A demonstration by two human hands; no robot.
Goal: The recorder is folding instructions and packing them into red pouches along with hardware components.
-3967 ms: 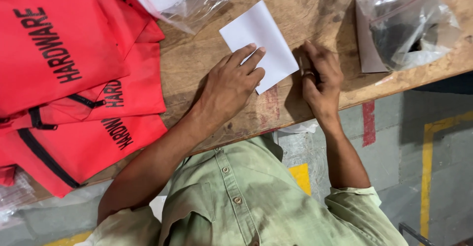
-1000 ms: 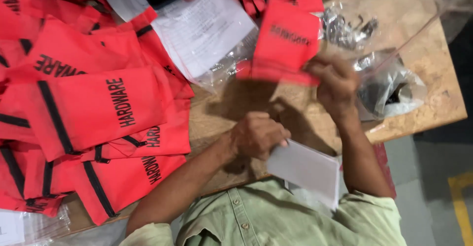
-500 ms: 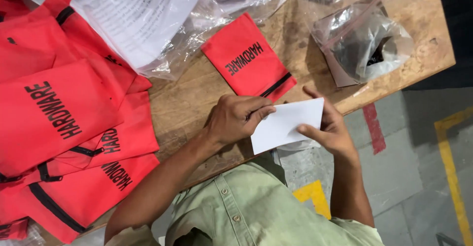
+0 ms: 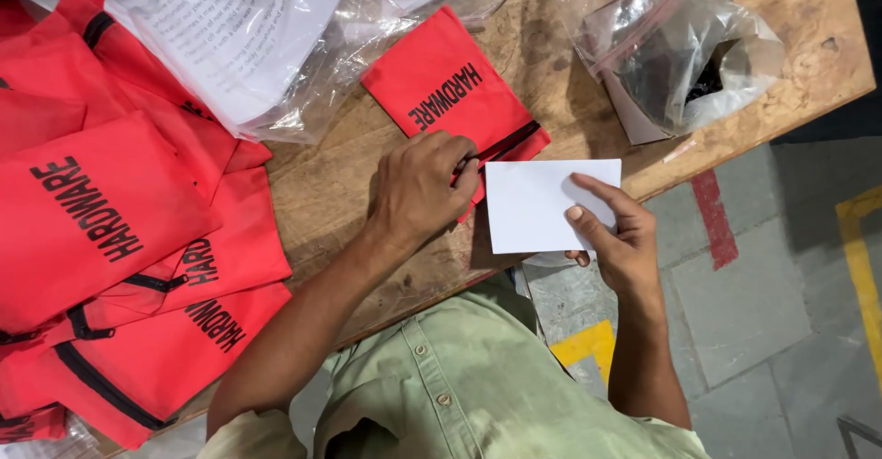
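Worn wooden workbench (image 4: 367, 202), grey concrete floor (image 4: 735, 312), red and yellow markings, perhaps tape.

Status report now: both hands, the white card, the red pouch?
Left hand on red pouch, fingers at its black zipper edge. Right hand holds white card beside the pouch. Nothing between them.

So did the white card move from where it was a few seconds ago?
Yes. The white card lay flat on the wooden table under the left hand. Now the right hand holds it at the table's near edge, beside the lone red pouch.
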